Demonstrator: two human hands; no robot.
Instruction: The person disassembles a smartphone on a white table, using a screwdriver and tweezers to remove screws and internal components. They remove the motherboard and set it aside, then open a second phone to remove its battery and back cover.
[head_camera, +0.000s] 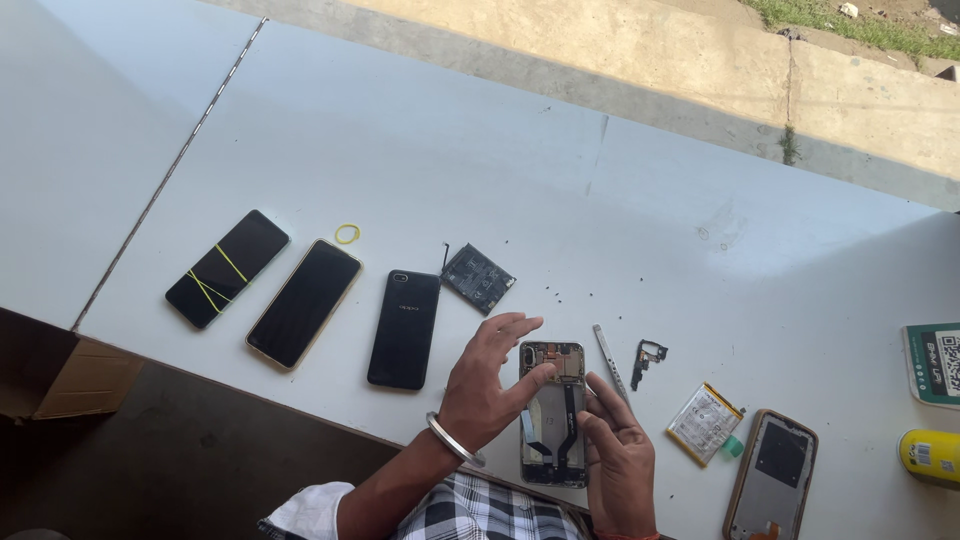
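Pressing left hand (487, 385) thumb onto the opened phone (553, 412) at the table's (400, 130) near edge, fingers spread wide, holding nothing; right hand (617, 455) pinching its right side. Battery (705, 424) and back cover (772, 475) just right.

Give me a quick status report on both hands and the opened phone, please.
Left hand fingers pressing on opened phone near its top. Right hand steadying its right edge. Metal tool and small bracket lie close beside.
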